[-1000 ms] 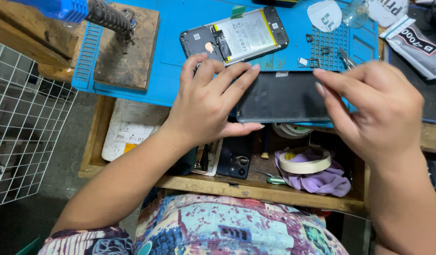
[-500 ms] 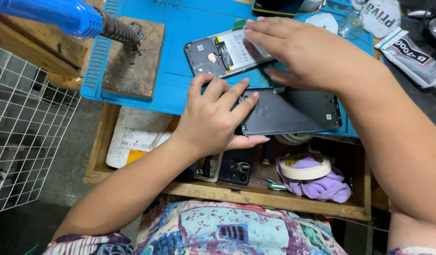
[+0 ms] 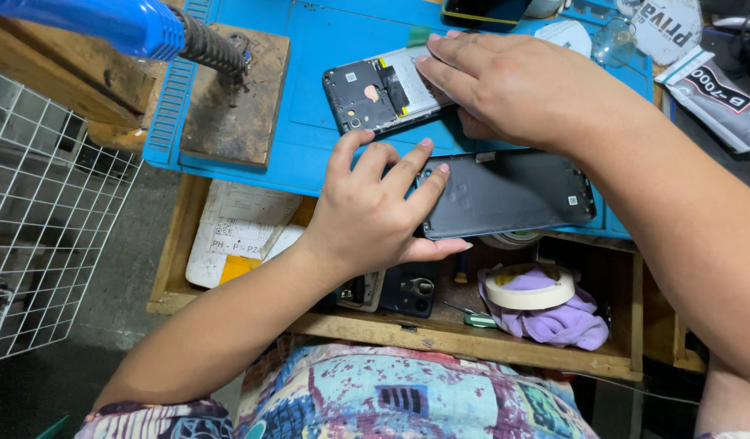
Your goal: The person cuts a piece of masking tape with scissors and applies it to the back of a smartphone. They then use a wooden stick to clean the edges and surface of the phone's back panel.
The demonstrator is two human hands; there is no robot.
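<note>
Opened phone's (image 3: 383, 91) right half under right hand (image 3: 521, 85).
</note>
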